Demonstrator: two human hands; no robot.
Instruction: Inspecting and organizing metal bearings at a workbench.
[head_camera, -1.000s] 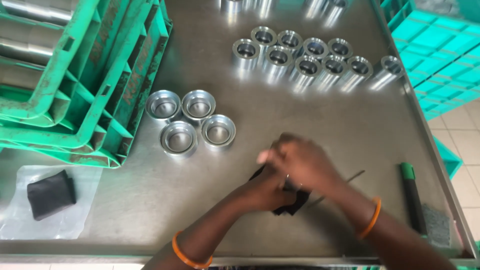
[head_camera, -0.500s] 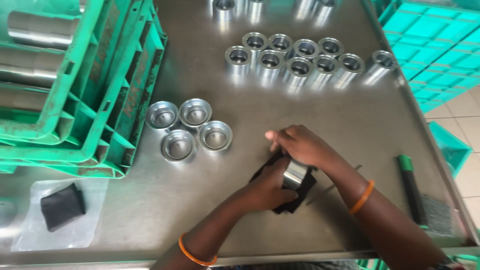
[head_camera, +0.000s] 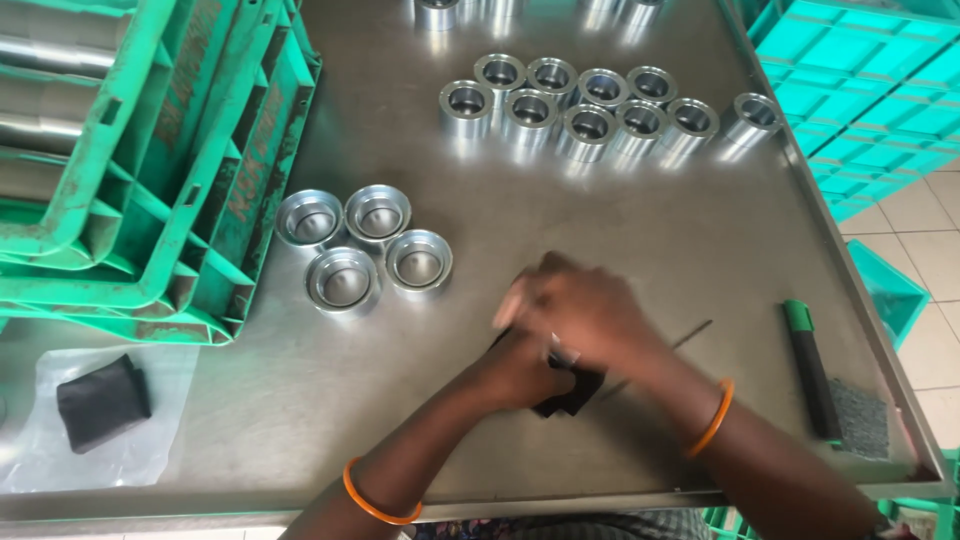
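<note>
On the steel tabletop (head_camera: 640, 250), your left hand (head_camera: 520, 372) and right hand (head_camera: 580, 312) close together around a small metal part (head_camera: 562, 352) wrapped in dark cloth (head_camera: 572, 392), seemingly mid-wipe; next calls for steady turning grip.

Both hands (head_camera: 560, 335) over black cloth (head_camera: 572, 392), metal table (head_camera: 640, 220)

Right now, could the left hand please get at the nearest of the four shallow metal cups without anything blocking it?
Probably yes. The left hand is busy with a dark cloth, but only bare table lies between it and the nearest cup.
</note>
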